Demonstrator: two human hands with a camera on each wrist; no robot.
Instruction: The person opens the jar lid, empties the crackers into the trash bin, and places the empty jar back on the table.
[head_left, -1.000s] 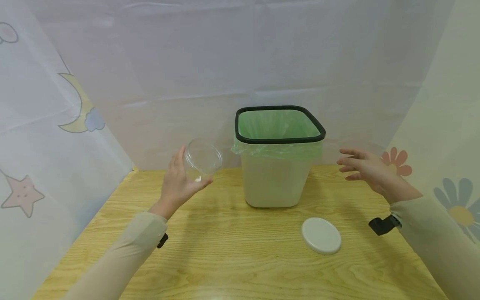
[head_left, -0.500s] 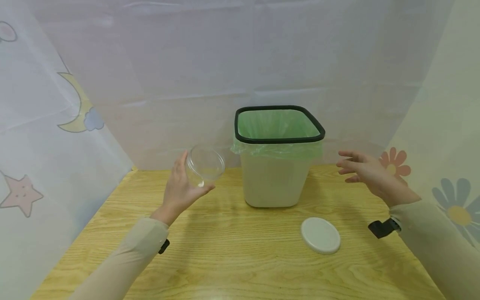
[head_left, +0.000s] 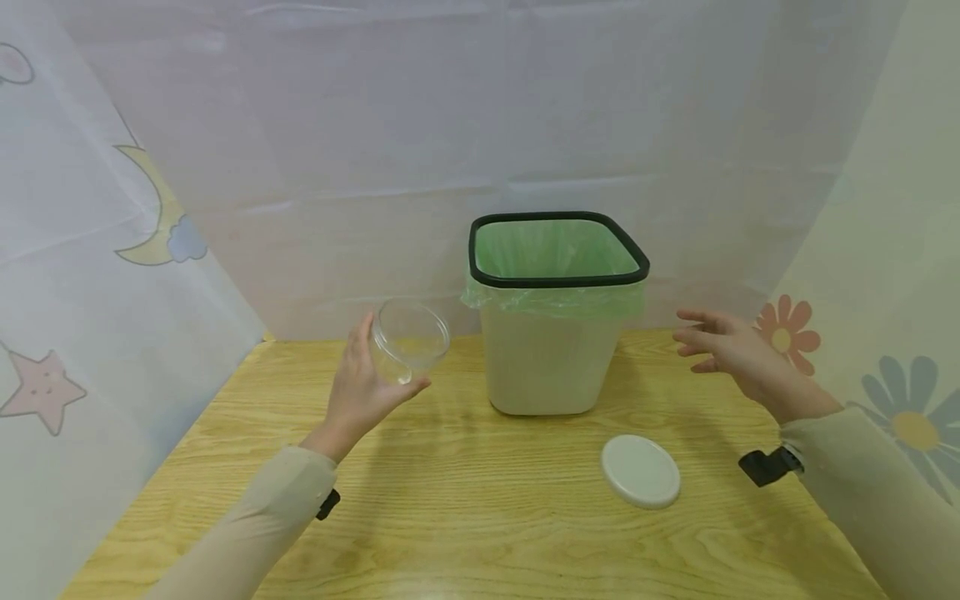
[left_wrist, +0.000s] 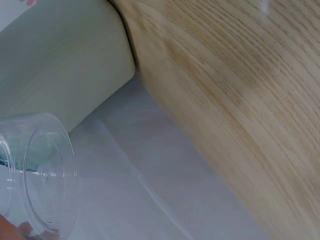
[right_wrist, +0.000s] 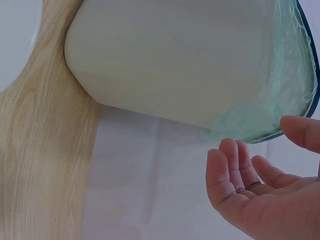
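Note:
My left hand [head_left: 356,396] grips a clear plastic jar [head_left: 414,335] by its side, thumb below and fingers behind, above the table left of the bin. The jar is lidless and tilted, its round mouth facing right and toward me. In the left wrist view the transparent jar [left_wrist: 47,175] shows at the lower left, with only a little of the fingers visible. My right hand [head_left: 731,354] hovers to the right of the bin, fingers loosely bent and holding nothing. A round white lid [head_left: 641,471] lies on the table in front of the bin, toward the right.
A pale trash bin [head_left: 551,367] with a black rim [head_left: 562,282] and a green bag liner [head_left: 555,246] stands at the back of the wood-grain table [head_left: 465,508]. Behind it hangs a plain pale cloth [head_left: 375,150]; printed cloths flank both sides.
My left hand has lowered slightly with the jar and shifted a little right. My right hand has dipped slightly. The bin and the lid stay in place.

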